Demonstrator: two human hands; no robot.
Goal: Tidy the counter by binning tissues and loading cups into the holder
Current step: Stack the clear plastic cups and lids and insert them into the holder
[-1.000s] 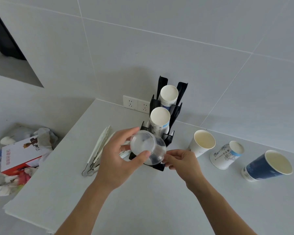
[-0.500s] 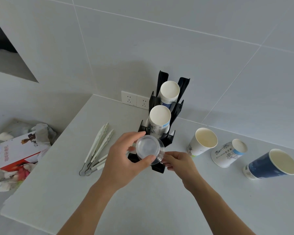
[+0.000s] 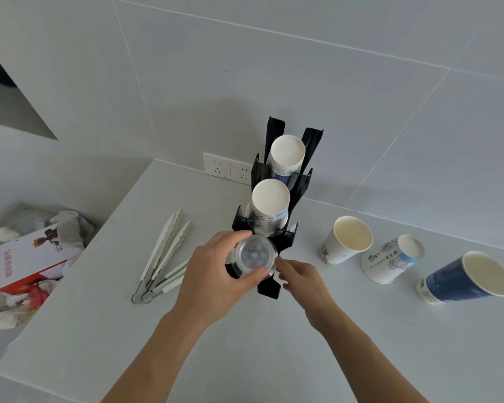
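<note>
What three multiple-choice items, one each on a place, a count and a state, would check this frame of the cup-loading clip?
1. Where do the white tongs lie?
A. left of the black holder
B. right of the navy cup
C. in the bin

2. How many paper cups stand loose on the counter right of the holder?
A. one
B. three
C. five

3. What is the left hand doing?
A. resting flat on the counter
B. gripping the clear plastic cup
C. lifting the tongs

Answers:
1 A, they lie between the counter's left edge and the holder.
2 B, two white ones and a navy one.
3 B, thumb and fingers curl round its rim at the holder's lowest slot.
</note>
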